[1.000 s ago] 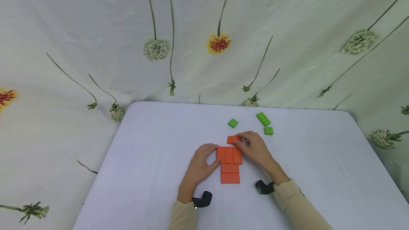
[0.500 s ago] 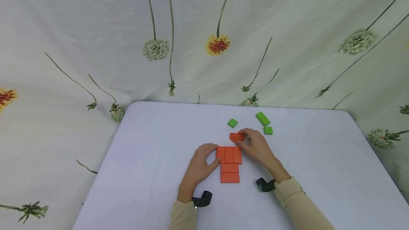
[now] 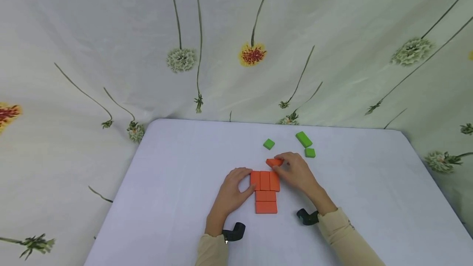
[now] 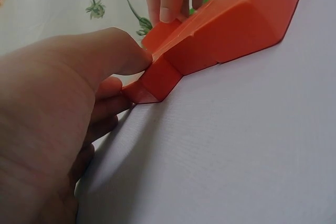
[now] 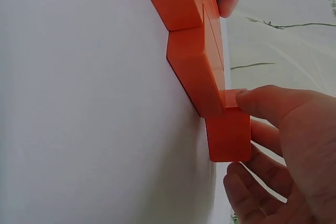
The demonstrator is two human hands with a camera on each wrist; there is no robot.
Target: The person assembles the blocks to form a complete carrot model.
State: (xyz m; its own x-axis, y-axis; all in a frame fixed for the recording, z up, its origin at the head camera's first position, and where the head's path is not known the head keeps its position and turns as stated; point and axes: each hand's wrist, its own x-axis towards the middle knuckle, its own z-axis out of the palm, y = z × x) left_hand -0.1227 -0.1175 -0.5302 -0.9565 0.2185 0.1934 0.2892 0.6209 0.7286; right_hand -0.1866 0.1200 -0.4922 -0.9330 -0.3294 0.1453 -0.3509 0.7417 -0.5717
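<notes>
Orange blocks lie flat against each other in the head view: a row of three upright blocks (image 3: 265,180), a narrower row (image 3: 265,196) under it and a wide block (image 3: 266,207) nearest the person. At the left end of the top row, my left hand (image 3: 230,190) holds the leftmost block (image 4: 163,77) between the thumb at its near end and the fingers at its far end. My right hand (image 3: 297,172) pinches a separate orange block (image 3: 272,162) just beyond the row's right end. In the right wrist view, this held block (image 5: 229,137) appears close against the row's end.
Toward the back of the white table (image 3: 177,167) lie a small green block (image 3: 269,144), a longer green block (image 3: 304,139) and another small green one (image 3: 310,152). A flowered cloth (image 3: 221,52) hangs behind the table's far edge.
The orange block in my right hand has shifted slightly right and tilted, so its top face looks slimmer. My left hand and the laid blocks keep their places.
</notes>
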